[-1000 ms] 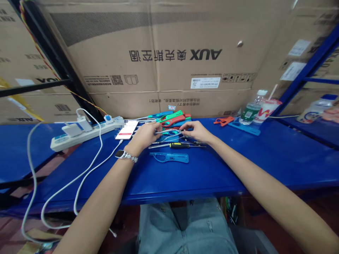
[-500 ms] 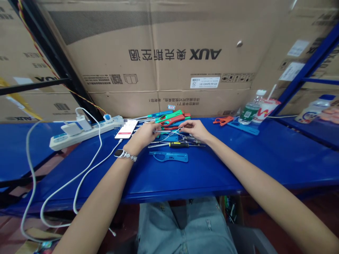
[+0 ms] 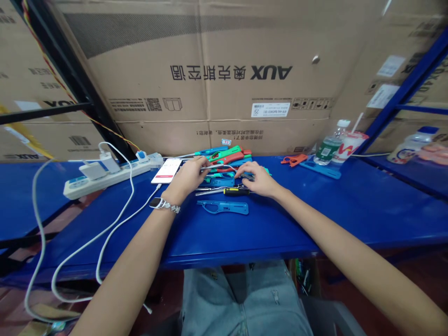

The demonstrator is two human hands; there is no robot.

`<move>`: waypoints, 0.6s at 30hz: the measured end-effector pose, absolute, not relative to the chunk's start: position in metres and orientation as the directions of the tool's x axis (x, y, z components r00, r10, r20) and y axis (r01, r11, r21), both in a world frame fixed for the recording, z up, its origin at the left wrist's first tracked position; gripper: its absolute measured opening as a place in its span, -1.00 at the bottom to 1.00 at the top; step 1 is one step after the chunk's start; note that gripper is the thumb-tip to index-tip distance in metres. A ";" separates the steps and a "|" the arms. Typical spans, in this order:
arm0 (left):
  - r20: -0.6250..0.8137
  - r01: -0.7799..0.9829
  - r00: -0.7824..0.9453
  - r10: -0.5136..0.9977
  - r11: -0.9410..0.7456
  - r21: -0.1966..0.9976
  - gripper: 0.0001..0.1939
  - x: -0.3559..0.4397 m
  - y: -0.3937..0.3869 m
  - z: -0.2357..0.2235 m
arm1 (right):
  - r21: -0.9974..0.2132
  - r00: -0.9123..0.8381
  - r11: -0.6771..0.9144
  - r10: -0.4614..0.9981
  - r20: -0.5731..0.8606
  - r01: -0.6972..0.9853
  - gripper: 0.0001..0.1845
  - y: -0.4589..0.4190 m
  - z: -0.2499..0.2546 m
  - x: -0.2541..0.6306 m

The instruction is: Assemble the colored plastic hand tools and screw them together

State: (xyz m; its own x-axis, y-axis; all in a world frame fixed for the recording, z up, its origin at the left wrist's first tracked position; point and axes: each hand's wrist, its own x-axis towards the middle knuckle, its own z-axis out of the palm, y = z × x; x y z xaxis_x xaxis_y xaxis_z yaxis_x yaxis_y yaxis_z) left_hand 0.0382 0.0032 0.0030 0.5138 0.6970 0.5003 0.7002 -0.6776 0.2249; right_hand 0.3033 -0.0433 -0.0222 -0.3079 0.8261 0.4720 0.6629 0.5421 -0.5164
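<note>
My left hand (image 3: 191, 177), its fingers pinched together, holds a thin metal rod (image 3: 217, 166) with a pale wire trailing off its right end. My right hand (image 3: 258, 181) is bent over small metal parts (image 3: 248, 177); its fingertips are curled down, and what they grip is too small to make out. Between and behind the hands lies a pile of lighter-shaped pieces, among them a green casing (image 3: 229, 152), a red casing (image 3: 227, 159) and blue ones. Nearer me are a black-and-yellow-handled screwdriver (image 3: 236, 191) and a blue half casing (image 3: 224, 207).
A lit phone (image 3: 167, 171) and a white power strip (image 3: 79, 187) with cables are on the left of the blue table (image 3: 280, 228). At right stand a green-labelled bottle (image 3: 327, 150) and a cup (image 3: 350, 145), beside orange (image 3: 294, 160) and blue (image 3: 320, 170) casings. Cardboard backs the table.
My right hand has let go of the wire and come down onto the small metal parts. My left hand has shifted slightly left, still with the rod.
</note>
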 end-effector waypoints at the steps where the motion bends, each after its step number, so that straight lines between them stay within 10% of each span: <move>1: 0.511 0.700 0.505 0.696 -0.676 0.230 -0.93 0.038 0.003 0.004 | -0.481 -0.268 0.516 0.828 0.493 0.709 -0.71 -0.042 -0.022 0.305; 7: 0.588 0.676 0.451 0.671 -0.687 0.266 -0.95 0.038 0.000 0.009 | -0.400 -0.180 0.377 0.875 0.449 0.835 -0.79 -0.032 -0.025 0.313; 18: 0.566 0.576 0.507 0.651 -0.744 0.339 -0.78 0.013 -0.024 0.012 | -0.617 -0.226 0.547 0.823 0.522 0.566 -0.83 -0.053 -0.012 0.309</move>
